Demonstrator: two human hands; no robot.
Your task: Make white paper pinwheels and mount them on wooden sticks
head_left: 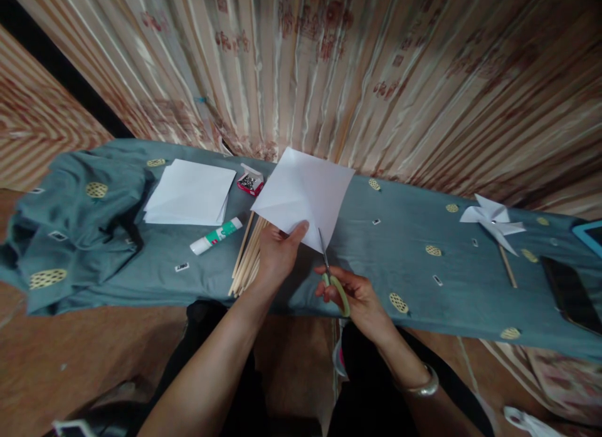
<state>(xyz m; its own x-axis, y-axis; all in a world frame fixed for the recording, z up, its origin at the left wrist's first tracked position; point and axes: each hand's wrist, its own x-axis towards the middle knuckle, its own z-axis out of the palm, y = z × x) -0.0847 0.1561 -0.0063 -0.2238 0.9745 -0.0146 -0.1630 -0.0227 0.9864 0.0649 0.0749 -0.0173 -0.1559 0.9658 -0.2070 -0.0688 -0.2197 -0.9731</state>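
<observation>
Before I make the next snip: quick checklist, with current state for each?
1. Paper sheet held: ok, left hand grips its lower edge, thumb on top.
2. Scissors in hand: ok, right hand holds them by the green handles.
3. Blades on the paper: ok, they are at the sheet's lower corner.
4. Left thumb well away from the blades: not ok, I'd say; apart, but close.
5. Cut depth: cannot tell, too small to read.
6. Small red box closed: not ok, lid up, contents exposed.
</observation>
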